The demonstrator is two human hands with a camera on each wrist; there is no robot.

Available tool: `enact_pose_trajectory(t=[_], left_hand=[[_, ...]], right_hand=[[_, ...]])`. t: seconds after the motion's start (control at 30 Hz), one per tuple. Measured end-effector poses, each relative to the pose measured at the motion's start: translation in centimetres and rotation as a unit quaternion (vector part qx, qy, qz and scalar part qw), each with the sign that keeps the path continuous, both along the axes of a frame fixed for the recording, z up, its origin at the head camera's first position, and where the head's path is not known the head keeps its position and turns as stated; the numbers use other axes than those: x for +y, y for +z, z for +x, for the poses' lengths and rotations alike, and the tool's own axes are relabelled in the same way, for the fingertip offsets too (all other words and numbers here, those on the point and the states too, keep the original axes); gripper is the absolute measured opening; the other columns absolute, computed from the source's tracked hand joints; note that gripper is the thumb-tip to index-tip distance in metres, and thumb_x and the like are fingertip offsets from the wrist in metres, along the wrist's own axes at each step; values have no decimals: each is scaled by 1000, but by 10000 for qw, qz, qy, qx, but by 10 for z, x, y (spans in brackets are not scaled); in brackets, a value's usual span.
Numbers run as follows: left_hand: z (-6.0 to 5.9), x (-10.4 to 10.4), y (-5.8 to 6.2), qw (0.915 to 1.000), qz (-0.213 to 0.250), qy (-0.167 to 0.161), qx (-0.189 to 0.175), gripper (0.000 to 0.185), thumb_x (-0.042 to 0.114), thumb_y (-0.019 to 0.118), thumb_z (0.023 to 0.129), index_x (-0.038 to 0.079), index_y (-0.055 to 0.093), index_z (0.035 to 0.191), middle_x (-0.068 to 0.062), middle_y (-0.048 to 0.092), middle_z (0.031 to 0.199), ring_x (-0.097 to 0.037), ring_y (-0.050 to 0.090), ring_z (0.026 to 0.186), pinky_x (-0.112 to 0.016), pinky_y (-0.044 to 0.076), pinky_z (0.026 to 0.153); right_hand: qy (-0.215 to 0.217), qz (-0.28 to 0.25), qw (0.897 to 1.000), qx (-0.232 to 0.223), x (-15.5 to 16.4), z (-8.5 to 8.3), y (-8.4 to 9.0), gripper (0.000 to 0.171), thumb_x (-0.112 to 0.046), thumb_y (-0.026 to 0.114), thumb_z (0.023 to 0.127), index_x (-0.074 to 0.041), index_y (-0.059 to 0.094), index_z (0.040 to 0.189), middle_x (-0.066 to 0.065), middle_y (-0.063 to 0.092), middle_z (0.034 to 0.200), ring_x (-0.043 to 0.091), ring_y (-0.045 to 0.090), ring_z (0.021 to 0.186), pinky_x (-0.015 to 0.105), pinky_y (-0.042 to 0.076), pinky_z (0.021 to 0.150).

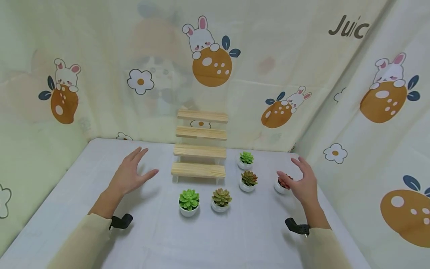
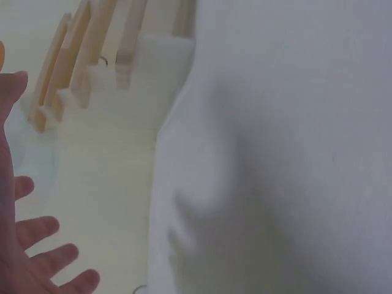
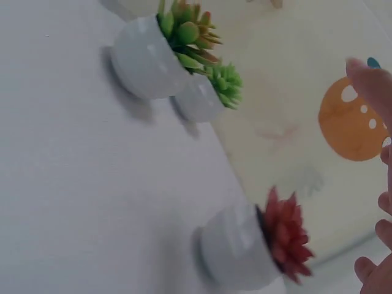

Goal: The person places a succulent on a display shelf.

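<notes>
My left hand [image 1: 129, 175] hovers over the table left of a tiered wooden stand [image 1: 199, 170], fingers spread and holding nothing. On the right, my right hand [image 1: 305, 185] is above the table with thumb and fingers apart, partly covering a red potted succulent [image 1: 281, 185]. In the right wrist view the red succulent [image 3: 242, 248] stands in its white pot, apart from the fingers [image 3: 373, 86]. A bright green succulent [image 1: 189, 201] and a dusty olive one [image 1: 220, 200] stand in front of the stand. A reddish-green succulent [image 1: 248, 181] and a small green one [image 1: 246, 160] are right of it.
A white cloth covers the table [image 1: 151, 239]. Behind it and at both sides hang pale curtains [image 1: 235, 101] printed with rabbits, oranges and flowers. The stand's several shelves rise toward the back curtain. A black wrist camera [image 1: 121, 221] is strapped to the left wrist, another [image 1: 297, 226] to the right.
</notes>
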State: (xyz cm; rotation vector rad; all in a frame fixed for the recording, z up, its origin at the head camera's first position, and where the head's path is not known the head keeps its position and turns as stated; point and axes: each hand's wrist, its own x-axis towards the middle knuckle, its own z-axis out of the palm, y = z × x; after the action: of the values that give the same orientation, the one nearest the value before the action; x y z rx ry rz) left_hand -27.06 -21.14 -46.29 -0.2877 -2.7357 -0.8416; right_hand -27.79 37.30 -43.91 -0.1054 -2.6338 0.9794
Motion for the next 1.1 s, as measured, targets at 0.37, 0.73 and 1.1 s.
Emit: enact_pose_trajectory(t=[0.37,0.73,1.1], left_hand=[[-8,33,-14,9884,1317,-68,-750,81,46,68,97,6,34,159,-24,39,159,-44,45,141,-58,48,113],[-15,58,-24,9599,2471,-164,-1313,57,25,63,103,-1,45,151,-25,56,145,-40,65,122,-46,61,97],[-28,73,-26,9132,3705,-195,-1687,48,10,60,103,-8,49,146,-28,61,130,-22,71,102,-30,63,91]], right_hand=[[-734,-1595,9840,-309,-3,6,-30,98,-48,84,83,-25,31,162,4,27,169,30,23,157,56,29,127],[-856,-2239,9669,-877,-5,8,-54,113,-37,85,85,-18,9,166,13,26,169,33,29,153,53,30,127],[-1089,-2252,9622,-1079,-4,6,-64,107,-32,85,86,-11,15,165,21,35,163,37,38,148,53,32,126]])
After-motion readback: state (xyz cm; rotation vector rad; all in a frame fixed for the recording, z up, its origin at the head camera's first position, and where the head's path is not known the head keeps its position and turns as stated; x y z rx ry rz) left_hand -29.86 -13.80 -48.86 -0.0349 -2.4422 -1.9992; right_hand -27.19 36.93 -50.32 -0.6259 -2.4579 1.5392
